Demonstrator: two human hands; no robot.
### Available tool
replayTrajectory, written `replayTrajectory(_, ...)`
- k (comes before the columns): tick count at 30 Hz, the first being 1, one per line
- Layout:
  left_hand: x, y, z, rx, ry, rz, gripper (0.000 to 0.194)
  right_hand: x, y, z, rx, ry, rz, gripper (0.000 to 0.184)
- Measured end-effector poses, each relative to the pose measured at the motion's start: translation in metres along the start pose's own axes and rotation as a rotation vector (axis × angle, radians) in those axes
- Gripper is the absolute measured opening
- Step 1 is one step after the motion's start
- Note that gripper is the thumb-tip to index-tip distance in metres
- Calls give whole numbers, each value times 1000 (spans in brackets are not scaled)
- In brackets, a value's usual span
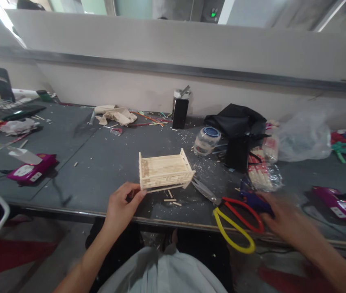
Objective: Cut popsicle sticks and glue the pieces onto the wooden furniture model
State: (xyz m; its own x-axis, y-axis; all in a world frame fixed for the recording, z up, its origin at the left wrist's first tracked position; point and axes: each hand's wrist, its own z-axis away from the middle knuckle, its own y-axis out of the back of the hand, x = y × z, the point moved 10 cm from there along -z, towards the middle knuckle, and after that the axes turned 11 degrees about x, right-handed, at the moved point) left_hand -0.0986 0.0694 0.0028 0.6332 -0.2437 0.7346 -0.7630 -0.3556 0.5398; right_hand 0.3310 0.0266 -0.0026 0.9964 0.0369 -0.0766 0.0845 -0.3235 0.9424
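Your left hand [121, 204] pinches the near-left corner of a pale, bed-shaped wooden-stick model [165, 167] at twelve o'clock; at two, beside red-and-yellow-handled metal scissors [216, 200], a dark-blue handheld tool [253, 199] meets your right hand [283, 213], its grip too blurred to tell.

Stick model [164, 167]: pale wood, slatted top, raised ends, upright, just below frame centre | tool [252, 198]: dark blue, blurred, partly covered, lower right of frame
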Motion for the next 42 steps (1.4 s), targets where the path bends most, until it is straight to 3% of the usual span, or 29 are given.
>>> replayTrajectory(3, 4, -4, 2, -24, -15, 12, 19, 22, 28, 2, 22, -353, 14, 24)
replayTrajectory(5, 5, -6, 2, -32, -17, 11, 19, 31, 59, 18, 156, -653, -66, 22)
replayTrajectory(6, 5, -7, 3, -33, -17, 8, 20, 25, 66, 25, 198, -731, -227, 24)
replayTrajectory(7, 5, -8, 3, -35, -16, 5, 20, 14, 80, 30, 346, -751, -438, 25)
replayTrajectory(10, 6, -9, 3, -35, -25, 5, 21, -34, 87, 37, 401, -669, -637, 30)
replayTrajectory(14, 7, -10, 4, -46, -42, 13, 20, -114, 49, 34, 187, -476, -959, 32)
replayTrajectory(17, 6, -12, 5, -68, -46, 15, 19, -141, 23, 36, 163, -523, -1051, 33)
replayTrajectory(21, 7, -13, 5, -66, -72, 28, 18, -152, 7, 32, 182, -539, -1079, 32)
replayTrajectory(32, 6, -12, 6, -69, -79, 21, 18, -157, 13, 17, 197, -600, -961, 41)
replayTrajectory(42, 8, -12, 4, -71, -88, 14, 18, -150, 4, 16, 177, -602, -923, 41)
